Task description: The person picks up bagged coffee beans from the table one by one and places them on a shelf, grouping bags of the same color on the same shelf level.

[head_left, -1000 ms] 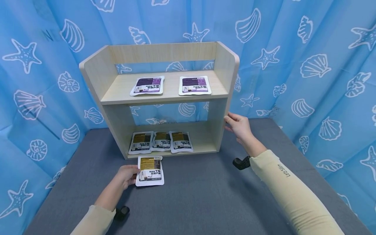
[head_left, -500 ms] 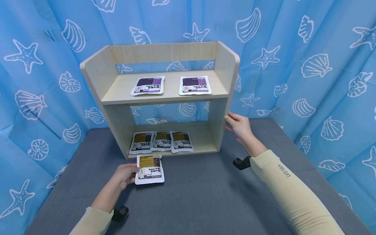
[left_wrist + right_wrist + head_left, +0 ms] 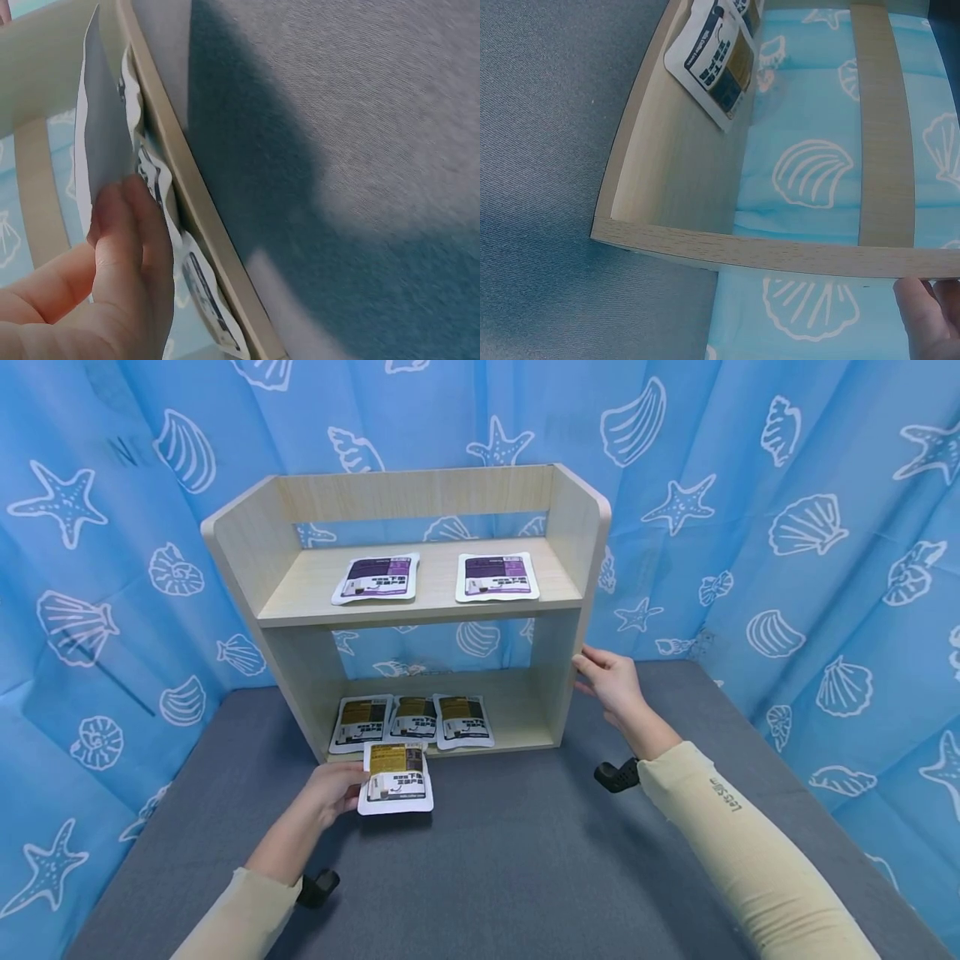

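In the head view, my left hand pinches a flat white pouch with a gold and black label by its left edge. It hangs tilted above the table, just in front of the lower shelf; its plain back shows in the left wrist view. Three similar gold-labelled pouches lie side by side on the lower board of a pale wooden two-tier shelf. My right hand rests against that shelf's right side panel; in the right wrist view, its fingertips touch the panel from outside.
Two purple-labelled pouches lie apart on the upper board. A dark grey cloth-covered table bears the shelf. Behind and around hangs a blue curtain with white shell and starfish prints. The lower board's right part is bare.
My left hand has lifted the gold-labelled pouch and carried it forward and slightly right, closer to the lower shelf. My right hand stays in place against the side panel.
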`<state>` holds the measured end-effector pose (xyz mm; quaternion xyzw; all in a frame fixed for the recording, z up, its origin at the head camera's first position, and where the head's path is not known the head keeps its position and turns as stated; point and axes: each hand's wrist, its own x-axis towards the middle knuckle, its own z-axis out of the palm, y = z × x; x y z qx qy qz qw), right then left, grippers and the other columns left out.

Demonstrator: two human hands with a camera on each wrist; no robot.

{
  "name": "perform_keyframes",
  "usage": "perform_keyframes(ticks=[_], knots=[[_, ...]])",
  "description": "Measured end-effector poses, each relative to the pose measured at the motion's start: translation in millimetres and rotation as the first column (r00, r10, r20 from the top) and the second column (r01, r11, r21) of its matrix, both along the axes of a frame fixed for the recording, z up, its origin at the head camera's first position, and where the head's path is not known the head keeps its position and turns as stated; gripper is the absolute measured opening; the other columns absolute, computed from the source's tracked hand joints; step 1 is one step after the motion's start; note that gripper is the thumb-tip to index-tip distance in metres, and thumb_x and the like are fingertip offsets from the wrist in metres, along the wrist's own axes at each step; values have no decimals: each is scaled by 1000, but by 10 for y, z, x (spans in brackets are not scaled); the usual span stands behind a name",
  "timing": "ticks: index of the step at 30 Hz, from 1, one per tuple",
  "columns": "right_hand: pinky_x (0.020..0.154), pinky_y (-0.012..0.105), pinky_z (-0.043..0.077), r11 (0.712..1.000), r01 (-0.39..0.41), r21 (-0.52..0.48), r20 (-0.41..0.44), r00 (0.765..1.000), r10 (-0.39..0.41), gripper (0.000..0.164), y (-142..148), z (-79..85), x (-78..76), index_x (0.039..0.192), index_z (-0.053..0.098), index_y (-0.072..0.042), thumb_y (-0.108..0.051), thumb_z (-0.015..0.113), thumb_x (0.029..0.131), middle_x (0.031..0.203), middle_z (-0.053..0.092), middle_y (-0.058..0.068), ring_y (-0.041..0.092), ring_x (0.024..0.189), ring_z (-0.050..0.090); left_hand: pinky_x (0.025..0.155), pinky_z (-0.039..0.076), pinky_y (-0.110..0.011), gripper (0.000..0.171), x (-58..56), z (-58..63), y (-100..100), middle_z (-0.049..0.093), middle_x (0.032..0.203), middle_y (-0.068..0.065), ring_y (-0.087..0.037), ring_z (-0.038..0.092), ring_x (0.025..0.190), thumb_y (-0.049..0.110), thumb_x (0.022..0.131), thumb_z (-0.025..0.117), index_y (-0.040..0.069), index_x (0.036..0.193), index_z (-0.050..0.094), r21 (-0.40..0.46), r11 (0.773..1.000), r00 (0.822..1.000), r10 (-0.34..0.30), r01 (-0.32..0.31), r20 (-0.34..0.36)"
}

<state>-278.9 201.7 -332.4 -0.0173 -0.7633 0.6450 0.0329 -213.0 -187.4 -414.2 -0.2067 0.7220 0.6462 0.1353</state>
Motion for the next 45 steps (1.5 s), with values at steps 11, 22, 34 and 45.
perform_keyframes(ticks=[11, 22, 34, 45], knots=[[98, 39, 47, 1000, 0, -15, 2, 1000, 0, 45, 5, 7, 1, 145, 43, -7, -20, 51, 102, 148, 43, 15, 29, 130, 47, 65, 59, -30, 35, -31, 38, 189, 68, 107, -21, -19, 69, 77, -2, 97, 51, -12, 131, 50, 57, 998, 999, -17, 18, -28], [98, 39, 48, 1000, 6, -19, 2, 1000, -6, 45, 1, -5, -5, 144, 44, -5, -19, 51, 102, 146, 44, 16, 30, 129, 48, 68, 59, -32, 35, -75, 42, 379, 64, 116, -25, -21, 69, 82, -2, 97, 52, -9, 131, 53, 55, 998, 999, -10, 11, -32], [98, 38, 48, 999, 15, -28, 5, 1000, -14, 44, 2, -6, -4, 143, 45, -5, -19, 51, 102, 147, 44, 15, 29, 130, 48, 69, 59, -30, 34, -106, 56, 511, 63, 118, -26, -20, 69, 82, 1, 98, 52, -9, 130, 54, 49, 998, 999, -24, 26, -41], [98, 40, 48, 999, 14, -29, -1, 1000, -14, 44, 7, -19, -3, 143, 45, -5, -19, 51, 102, 146, 45, 16, 30, 128, 49, 67, 59, -29, 32, -154, 31, 646, 62, 117, -26, -22, 69, 83, 2, 97, 53, -8, 128, 56, 46, 999, 999, -14, 16, -46]])
